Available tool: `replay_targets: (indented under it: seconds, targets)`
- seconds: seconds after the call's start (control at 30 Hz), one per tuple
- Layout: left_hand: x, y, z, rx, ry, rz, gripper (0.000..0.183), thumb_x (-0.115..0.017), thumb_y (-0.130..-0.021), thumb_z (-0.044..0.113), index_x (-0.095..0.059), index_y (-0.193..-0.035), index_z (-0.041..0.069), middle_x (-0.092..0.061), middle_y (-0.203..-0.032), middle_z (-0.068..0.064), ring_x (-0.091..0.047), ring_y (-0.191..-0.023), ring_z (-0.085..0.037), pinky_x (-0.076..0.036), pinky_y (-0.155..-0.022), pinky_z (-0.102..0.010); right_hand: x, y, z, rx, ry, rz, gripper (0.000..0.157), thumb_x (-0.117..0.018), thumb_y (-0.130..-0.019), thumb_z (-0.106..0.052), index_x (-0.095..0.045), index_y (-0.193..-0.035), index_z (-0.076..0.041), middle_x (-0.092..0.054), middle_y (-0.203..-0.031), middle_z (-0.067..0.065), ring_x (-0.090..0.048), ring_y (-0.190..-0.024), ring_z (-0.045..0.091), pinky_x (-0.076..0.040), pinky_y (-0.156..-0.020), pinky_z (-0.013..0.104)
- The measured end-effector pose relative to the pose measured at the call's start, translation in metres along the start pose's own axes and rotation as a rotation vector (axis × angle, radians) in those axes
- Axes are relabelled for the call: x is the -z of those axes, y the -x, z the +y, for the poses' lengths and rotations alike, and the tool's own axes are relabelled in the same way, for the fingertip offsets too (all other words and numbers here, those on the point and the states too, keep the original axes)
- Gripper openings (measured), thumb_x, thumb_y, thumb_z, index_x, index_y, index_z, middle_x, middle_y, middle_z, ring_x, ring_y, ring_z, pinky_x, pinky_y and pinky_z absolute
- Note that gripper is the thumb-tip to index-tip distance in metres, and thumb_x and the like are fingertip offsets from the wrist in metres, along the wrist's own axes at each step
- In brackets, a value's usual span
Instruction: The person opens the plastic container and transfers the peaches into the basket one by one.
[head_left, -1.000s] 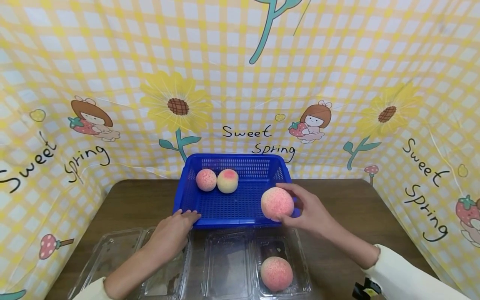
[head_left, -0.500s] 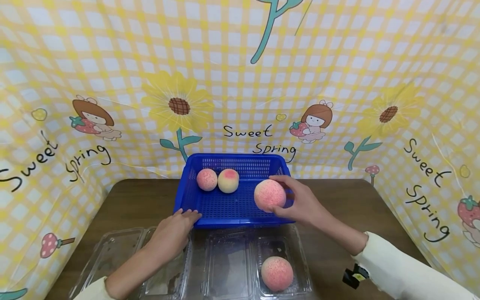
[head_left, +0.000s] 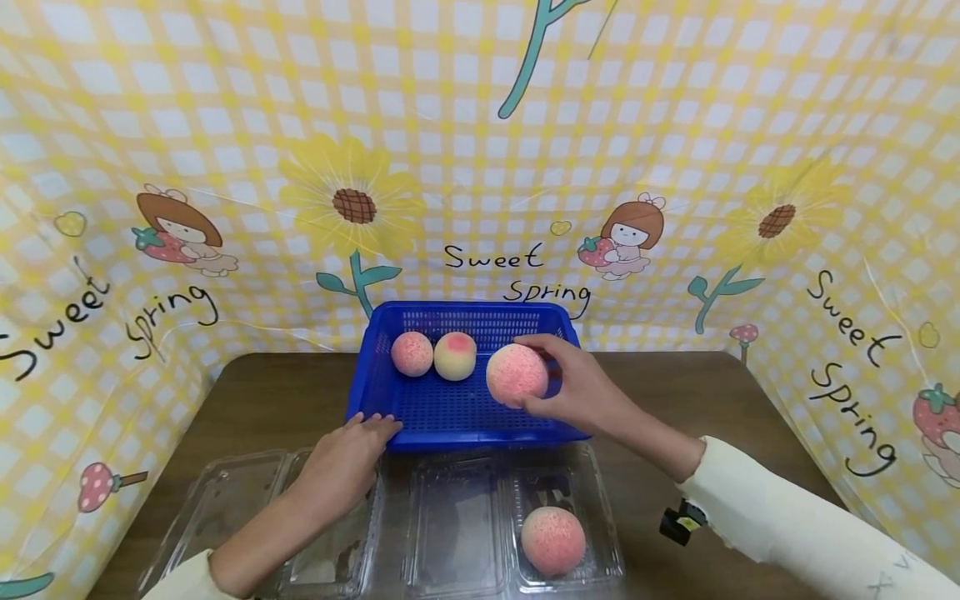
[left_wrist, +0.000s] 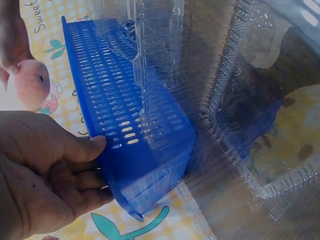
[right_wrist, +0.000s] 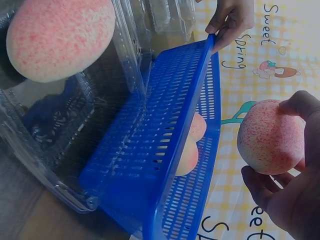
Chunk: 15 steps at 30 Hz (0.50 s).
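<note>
My right hand [head_left: 585, 383] grips a pink peach [head_left: 516, 376] between thumb and fingers, above the right part of the blue basket [head_left: 465, 437]. In the right wrist view this peach [right_wrist: 272, 137] hangs clear of the basket's rim. My left hand [head_left: 345, 462] holds the basket's near left corner; in the left wrist view the thumb [left_wrist: 92, 146] lies on the rim's outer side with fingers past the edge. Inside the basket, at the left, sit a speckled pink peach [head_left: 412, 354] and a paler peach [head_left: 455, 357], side by side.
In front of the basket lies an open clear plastic clamshell box [head_left: 457, 529], with one peach [head_left: 553, 541] in its right half. Another open clear box [head_left: 232, 500] is at the left, partly behind my left forearm. Patterned cloth [head_left: 480, 167] surrounds the brown table [head_left: 705, 400].
My right hand has carried its peach leftward and away from me, from the basket's right edge to above its inside. My left hand stays on the corner.
</note>
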<state>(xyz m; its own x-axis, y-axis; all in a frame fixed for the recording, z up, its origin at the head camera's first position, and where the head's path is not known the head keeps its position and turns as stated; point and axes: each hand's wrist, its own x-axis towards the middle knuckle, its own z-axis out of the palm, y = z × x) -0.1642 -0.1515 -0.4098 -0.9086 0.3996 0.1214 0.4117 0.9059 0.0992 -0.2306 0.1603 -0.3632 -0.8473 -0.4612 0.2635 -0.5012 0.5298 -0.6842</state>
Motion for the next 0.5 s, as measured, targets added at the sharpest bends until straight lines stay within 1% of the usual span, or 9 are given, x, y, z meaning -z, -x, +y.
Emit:
replay_targets:
  seconds: [0.1, 0.33, 0.4, 0.5]
  targets:
    - [0.001, 0.000, 0.000, 0.003, 0.001, 0.008, 0.049, -0.061, -0.075, -0.018, -0.066, -0.120, 0.003, -0.065, -0.124, -0.017, -0.060, -0.117, -0.033, -0.045, -0.104, -0.048, -0.002, -0.008, -0.001, 0.012, 0.017, -0.011, 0.071, -0.083, -0.073, -0.027, -0.050, -0.135, -0.022, -0.056, -0.127, -0.007, -0.058, -0.107, 0.013, -0.055, -0.090, 0.033]
    - [0.000, 0.001, 0.000, 0.005, -0.005, -0.001, 0.050, -0.064, -0.074, -0.017, -0.066, -0.120, 0.004, -0.065, -0.124, -0.016, -0.060, -0.118, -0.032, -0.046, -0.103, -0.047, -0.008, -0.030, -0.003, 0.012, 0.065, -0.033, 0.067, -0.083, -0.072, -0.032, -0.051, -0.131, -0.030, -0.059, -0.122, -0.010, -0.059, -0.102, 0.009, -0.056, -0.084, 0.034]
    - [-0.001, 0.001, -0.001, 0.008, -0.006, -0.002, 0.052, -0.065, -0.073, -0.017, -0.065, -0.121, 0.004, -0.065, -0.125, -0.016, -0.060, -0.118, -0.032, -0.047, -0.101, -0.048, -0.010, -0.037, -0.003, 0.017, 0.072, -0.043, 0.067, -0.083, -0.072, -0.032, -0.052, -0.131, -0.030, -0.060, -0.121, -0.009, -0.060, -0.103, 0.009, -0.057, -0.084, 0.034]
    - [-0.001, 0.001, -0.001, 0.013, -0.010, 0.008, 0.053, -0.066, -0.072, -0.016, -0.066, -0.120, 0.005, -0.065, -0.125, -0.015, -0.060, -0.118, -0.032, -0.050, -0.098, -0.049, -0.014, -0.049, -0.003, 0.031, 0.098, -0.063, 0.067, -0.082, -0.071, -0.033, -0.052, -0.130, -0.028, -0.061, -0.119, -0.009, -0.060, -0.103, 0.009, -0.056, -0.083, 0.030]
